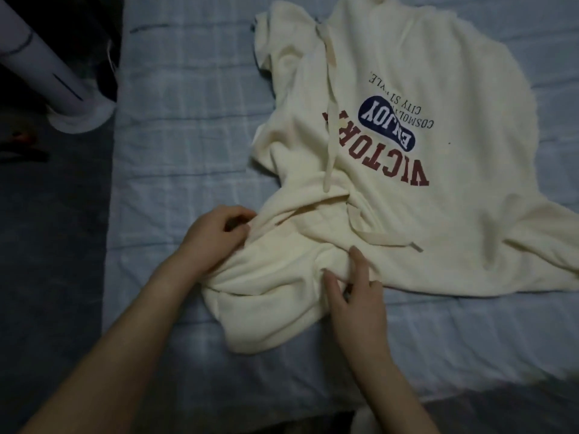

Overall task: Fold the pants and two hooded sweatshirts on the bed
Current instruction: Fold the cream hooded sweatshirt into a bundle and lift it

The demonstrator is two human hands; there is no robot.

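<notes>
The left hand (219, 233) is clenched on a bunch of cloth at the near left edge of the hoodie (438, 198). The right hand (354, 292) lies more open, fingers nearly straight, with thumb and forefinger pinching a raised fold just beside the left hand's bunch.

One cream hoodie shows, spread print (385, 136) up on the bed (188, 120), right of the middle, its hood end crumpled toward the person. Two drawstrings (330, 120) trail across it, one over the chest and one near the right fingers. A dark edge peeks from under its far left corner; I cannot tell what it is.

One white cylinder (62, 83) stands on the dark floor (47, 245) left of the bed.
</notes>
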